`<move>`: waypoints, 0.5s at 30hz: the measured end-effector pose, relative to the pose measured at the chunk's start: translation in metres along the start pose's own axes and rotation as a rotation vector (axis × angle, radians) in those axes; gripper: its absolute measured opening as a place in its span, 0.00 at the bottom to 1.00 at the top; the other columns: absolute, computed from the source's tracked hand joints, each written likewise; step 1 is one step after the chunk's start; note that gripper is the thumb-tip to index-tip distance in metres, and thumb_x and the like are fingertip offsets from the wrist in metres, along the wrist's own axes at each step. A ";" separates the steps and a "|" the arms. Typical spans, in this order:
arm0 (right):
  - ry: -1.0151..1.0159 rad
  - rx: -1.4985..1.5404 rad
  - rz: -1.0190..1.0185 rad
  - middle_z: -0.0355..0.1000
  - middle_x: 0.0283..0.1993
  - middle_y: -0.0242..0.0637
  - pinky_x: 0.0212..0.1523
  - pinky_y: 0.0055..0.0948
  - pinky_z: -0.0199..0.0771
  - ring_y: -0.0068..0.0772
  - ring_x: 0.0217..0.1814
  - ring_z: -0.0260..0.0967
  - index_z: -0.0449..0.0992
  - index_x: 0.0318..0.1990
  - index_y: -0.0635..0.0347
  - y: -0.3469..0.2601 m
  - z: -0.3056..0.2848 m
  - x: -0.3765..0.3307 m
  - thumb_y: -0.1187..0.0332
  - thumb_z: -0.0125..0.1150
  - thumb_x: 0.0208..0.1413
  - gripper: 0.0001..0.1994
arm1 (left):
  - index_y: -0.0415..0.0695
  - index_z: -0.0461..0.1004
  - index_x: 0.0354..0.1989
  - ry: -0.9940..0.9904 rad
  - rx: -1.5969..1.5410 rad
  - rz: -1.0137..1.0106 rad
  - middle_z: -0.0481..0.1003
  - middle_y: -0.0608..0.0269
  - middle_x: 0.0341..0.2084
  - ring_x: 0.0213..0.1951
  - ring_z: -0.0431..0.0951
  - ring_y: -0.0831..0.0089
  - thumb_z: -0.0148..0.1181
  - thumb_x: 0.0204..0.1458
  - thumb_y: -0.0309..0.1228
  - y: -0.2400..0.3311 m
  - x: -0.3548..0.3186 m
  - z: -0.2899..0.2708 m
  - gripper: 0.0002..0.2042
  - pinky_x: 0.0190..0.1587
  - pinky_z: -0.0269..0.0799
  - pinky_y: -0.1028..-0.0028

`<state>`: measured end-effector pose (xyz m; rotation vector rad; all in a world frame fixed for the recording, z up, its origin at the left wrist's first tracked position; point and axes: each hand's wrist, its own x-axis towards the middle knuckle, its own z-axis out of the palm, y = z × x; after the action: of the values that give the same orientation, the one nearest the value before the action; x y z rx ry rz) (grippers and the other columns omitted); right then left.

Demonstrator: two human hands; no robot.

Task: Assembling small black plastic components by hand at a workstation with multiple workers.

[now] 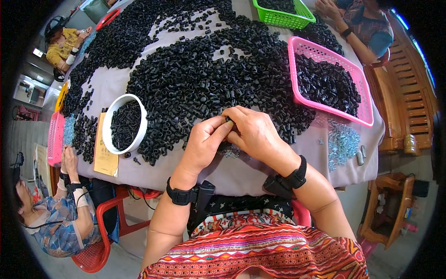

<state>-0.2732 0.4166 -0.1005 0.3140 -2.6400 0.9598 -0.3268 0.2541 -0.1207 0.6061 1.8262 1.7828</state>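
Note:
My left hand (204, 138) and my right hand (253, 129) meet at the near edge of a big heap of small black plastic caps (186, 83). Fingertips of both hands are pinched together around a small black plastic piece (228, 119), mostly hidden by the fingers. A white bowl (144, 129) of thin black parts stands left of my hands, partly on a tan booklet (105, 160). On the right lies a pink basket (330, 108) filled with glossy black pieces. Small clear pieces (343, 142) are scattered below that basket.
A green basket (288, 19) of black parts sits at the far right. Another pink basket (56, 139) stands at the table's left edge. Other people sit around the table, one on a red chair (104, 232) at left. A wooden bench (404, 88) is on the right.

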 end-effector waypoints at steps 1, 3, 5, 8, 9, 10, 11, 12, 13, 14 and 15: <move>0.004 -0.025 -0.016 0.72 0.31 0.43 0.36 0.43 0.75 0.49 0.37 0.74 0.71 0.37 0.63 -0.001 -0.001 0.000 0.69 0.67 0.45 0.14 | 0.34 0.77 0.37 -0.001 -0.002 -0.012 0.75 0.70 0.24 0.29 0.69 0.86 0.54 0.64 0.32 0.001 0.000 0.000 0.12 0.31 0.67 0.80; 0.009 -0.035 -0.019 0.72 0.31 0.42 0.36 0.42 0.75 0.48 0.37 0.74 0.71 0.36 0.63 0.000 -0.002 0.000 0.69 0.67 0.45 0.13 | 0.34 0.78 0.36 0.004 0.000 -0.018 0.76 0.69 0.24 0.28 0.71 0.85 0.54 0.64 0.32 0.006 -0.001 0.003 0.12 0.32 0.68 0.80; 0.015 -0.043 -0.023 0.72 0.30 0.42 0.36 0.42 0.75 0.48 0.37 0.74 0.71 0.35 0.62 0.000 -0.003 -0.001 0.68 0.67 0.45 0.13 | 0.34 0.78 0.36 0.008 0.002 -0.023 0.77 0.67 0.24 0.28 0.72 0.84 0.54 0.63 0.32 0.009 -0.001 0.003 0.12 0.32 0.69 0.80; -0.003 -0.071 -0.024 0.72 0.30 0.42 0.35 0.42 0.75 0.47 0.37 0.74 0.71 0.35 0.62 0.000 -0.004 -0.001 0.67 0.67 0.45 0.14 | 0.34 0.78 0.35 0.014 0.019 -0.038 0.78 0.66 0.23 0.27 0.74 0.83 0.54 0.63 0.32 0.009 -0.002 0.002 0.13 0.32 0.70 0.80; -0.003 -0.066 -0.023 0.72 0.30 0.42 0.35 0.42 0.75 0.47 0.37 0.74 0.71 0.35 0.62 0.000 -0.002 -0.001 0.67 0.67 0.45 0.14 | 0.34 0.78 0.34 0.016 0.030 -0.028 0.78 0.65 0.23 0.27 0.74 0.83 0.54 0.63 0.32 0.009 -0.002 0.002 0.13 0.31 0.70 0.79; -0.004 -0.060 -0.022 0.72 0.30 0.42 0.35 0.41 0.75 0.47 0.36 0.75 0.71 0.34 0.62 0.001 0.000 -0.002 0.66 0.67 0.45 0.13 | 0.34 0.78 0.34 0.019 0.042 -0.019 0.77 0.65 0.22 0.26 0.74 0.82 0.54 0.63 0.32 0.008 -0.002 0.002 0.13 0.31 0.70 0.79; -0.004 -0.060 -0.022 0.72 0.30 0.42 0.35 0.41 0.75 0.47 0.36 0.75 0.71 0.34 0.62 0.002 0.002 -0.003 0.66 0.67 0.45 0.13 | 0.34 0.78 0.34 0.019 0.041 -0.019 0.77 0.65 0.22 0.26 0.74 0.82 0.54 0.63 0.32 0.006 -0.001 0.002 0.13 0.31 0.70 0.79; 0.001 -0.065 -0.024 0.72 0.31 0.43 0.33 0.42 0.75 0.49 0.35 0.74 0.71 0.37 0.62 0.004 0.003 -0.004 0.67 0.67 0.45 0.14 | 0.34 0.78 0.33 0.024 0.042 -0.005 0.77 0.65 0.22 0.25 0.74 0.82 0.54 0.63 0.32 0.004 0.000 0.003 0.13 0.30 0.70 0.79; 0.007 -0.069 -0.025 0.72 0.32 0.43 0.32 0.42 0.74 0.50 0.33 0.74 0.72 0.39 0.62 0.004 0.004 -0.004 0.69 0.67 0.45 0.15 | 0.34 0.78 0.33 0.029 0.042 0.008 0.77 0.65 0.22 0.25 0.74 0.82 0.54 0.63 0.32 0.003 0.000 0.003 0.13 0.30 0.70 0.78; 0.007 -0.069 -0.025 0.72 0.32 0.43 0.32 0.42 0.74 0.50 0.33 0.74 0.72 0.39 0.62 0.004 0.004 -0.004 0.69 0.67 0.45 0.15 | 0.34 0.78 0.33 0.029 0.043 0.007 0.77 0.65 0.22 0.25 0.74 0.82 0.54 0.63 0.32 0.003 0.000 0.003 0.13 0.30 0.70 0.78; -0.010 -0.101 -0.026 0.72 0.30 0.42 0.32 0.42 0.75 0.49 0.32 0.74 0.71 0.36 0.62 0.004 0.004 -0.004 0.68 0.67 0.46 0.13 | 0.34 0.78 0.32 0.019 0.045 -0.002 0.77 0.65 0.22 0.25 0.74 0.82 0.54 0.63 0.33 0.003 0.000 0.003 0.13 0.29 0.70 0.79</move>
<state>-0.2714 0.4173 -0.1070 0.3290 -2.6760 0.8150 -0.3256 0.2563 -0.1180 0.6062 1.8833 1.7567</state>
